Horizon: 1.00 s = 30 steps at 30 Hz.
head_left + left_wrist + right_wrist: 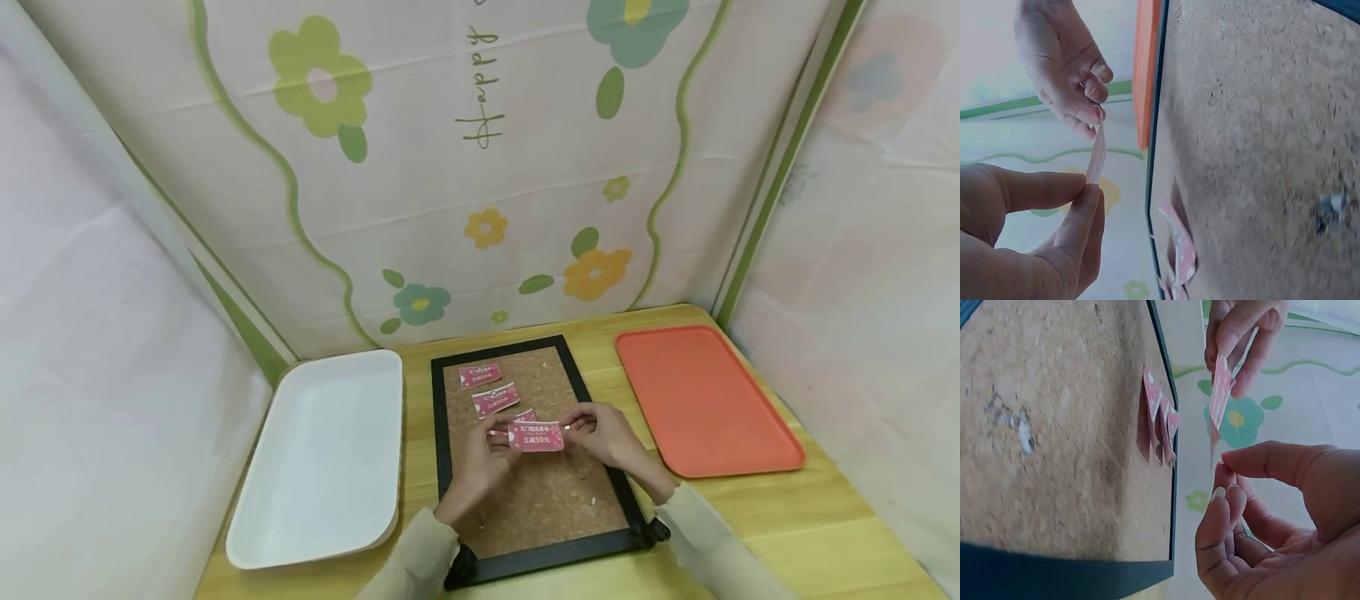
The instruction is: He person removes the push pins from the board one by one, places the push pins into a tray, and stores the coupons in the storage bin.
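Note:
A pink paper coupon (536,437) with white print is held up above a cork board (555,492) in a black frame. Thumb and fingers of my left hand (483,462) pinch the coupon's left end, plainly seen in the left wrist view. At its other end, my right hand (607,435) has thumb and fingertips brought together at the edge. Three similar coupons lie on the upper left of the cork: a top coupon (480,376), a middle coupon (496,401) and a lower coupon (527,415), partly hidden behind the held one.
To the left stands a white tray (322,454), and to the right lies a flat orange-red tray (708,400). Black clips (463,567) sit at the board's near corners. The wooden table (825,533) backs onto a flower-printed curtain (420,192).

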Available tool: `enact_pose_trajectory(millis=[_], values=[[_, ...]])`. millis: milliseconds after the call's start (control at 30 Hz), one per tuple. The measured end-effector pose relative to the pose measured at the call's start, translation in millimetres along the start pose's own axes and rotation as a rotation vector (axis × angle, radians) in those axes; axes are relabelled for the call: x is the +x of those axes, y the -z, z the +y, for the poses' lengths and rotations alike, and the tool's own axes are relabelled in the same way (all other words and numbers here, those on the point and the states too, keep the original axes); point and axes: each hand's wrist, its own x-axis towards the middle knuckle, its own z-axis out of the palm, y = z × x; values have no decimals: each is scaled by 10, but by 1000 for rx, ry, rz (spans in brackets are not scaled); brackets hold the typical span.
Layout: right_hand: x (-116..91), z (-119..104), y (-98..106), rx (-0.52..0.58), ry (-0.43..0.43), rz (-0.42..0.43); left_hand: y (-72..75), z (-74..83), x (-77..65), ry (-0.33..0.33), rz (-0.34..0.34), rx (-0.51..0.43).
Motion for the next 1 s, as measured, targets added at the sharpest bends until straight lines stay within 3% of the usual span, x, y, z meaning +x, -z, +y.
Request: enact_pose_trajectory(millis=[333, 567, 1000], values=[[2, 74, 197, 32, 22, 4, 275, 157, 4, -6, 56, 61], [13, 169, 330, -10, -1, 31, 576, 250, 41, -30, 86, 29], [-2, 234, 585, -64, 10, 63, 1139, 224, 71, 6, 228, 118]])
